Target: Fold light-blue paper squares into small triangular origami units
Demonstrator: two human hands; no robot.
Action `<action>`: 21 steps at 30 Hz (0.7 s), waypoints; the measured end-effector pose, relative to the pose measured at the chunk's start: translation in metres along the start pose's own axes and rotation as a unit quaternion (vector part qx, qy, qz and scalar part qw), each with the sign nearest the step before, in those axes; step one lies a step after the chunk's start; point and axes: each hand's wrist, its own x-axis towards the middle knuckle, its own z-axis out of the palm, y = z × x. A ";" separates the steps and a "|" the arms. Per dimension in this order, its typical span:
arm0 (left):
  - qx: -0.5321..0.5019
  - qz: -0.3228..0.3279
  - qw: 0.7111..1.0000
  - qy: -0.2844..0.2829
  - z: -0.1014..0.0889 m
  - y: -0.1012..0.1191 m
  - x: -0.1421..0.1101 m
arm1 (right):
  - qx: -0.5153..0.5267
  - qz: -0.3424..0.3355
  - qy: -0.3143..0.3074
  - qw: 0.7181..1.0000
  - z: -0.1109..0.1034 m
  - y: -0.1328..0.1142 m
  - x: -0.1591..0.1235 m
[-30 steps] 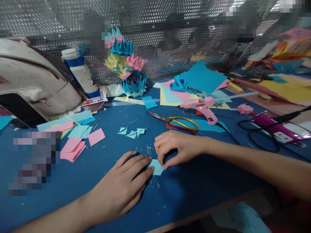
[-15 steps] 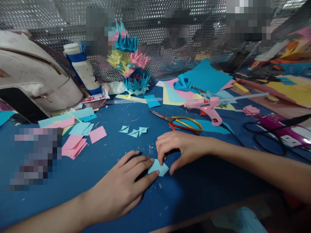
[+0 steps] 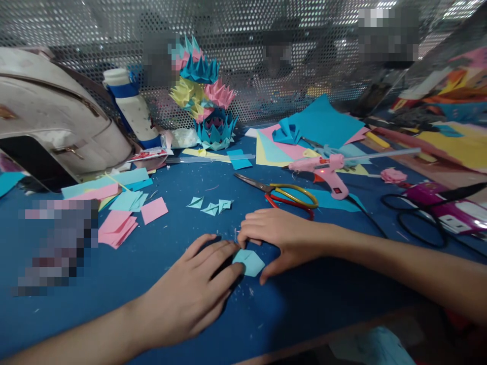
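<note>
At the far left of the blue table [image 3: 152, 192], a white backpack [image 3: 64, 116] has its zippers drawn up, so its contents are hidden; a black phone [image 3: 34, 159] leans against its front. Beside it stands a white bottle [image 3: 133, 114] with a blue band, its top covered, the inside unseen. Nearer lie pink squares [image 3: 116, 228], loosely stacked. The left hand [image 3: 198, 284] lies palm down, fingers slightly spread, its thumb and fingertips holding a folded light blue paper [image 3: 251, 264] against the table, near the front middle. Beyond are three small folded pieces [image 3: 211, 208]; farther back, a deep blue paper flower [image 3: 216, 131] forms a cup around pink petals. The right hand [image 3: 281, 233] is half open, its fingers curled by the paper's upper edge and its thumb apart, near the right corner; whether it touches the paper is unclear. Just beyond it lie scissors [image 3: 271, 188], blades together, then a pink glue gun [image 3: 333, 170]. At the far right sits a purple power strip [image 3: 429, 197].
</note>
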 end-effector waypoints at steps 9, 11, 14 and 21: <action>-0.010 0.005 1.000 -0.021 -0.001 -0.002 -0.001 | 0.038 -0.020 -0.003 0.999 -0.001 0.006 0.000; -0.014 0.008 1.000 -0.016 -0.001 -0.002 -0.001 | 0.056 -0.013 0.001 0.998 -0.002 0.007 -0.001; -0.021 0.009 1.000 -0.005 0.000 -0.002 -0.001 | 0.072 0.011 0.007 0.997 -0.002 0.007 -0.001; -0.024 0.026 0.999 0.015 0.001 -0.002 0.000 | 0.009 0.070 0.042 0.997 0.006 -0.003 0.002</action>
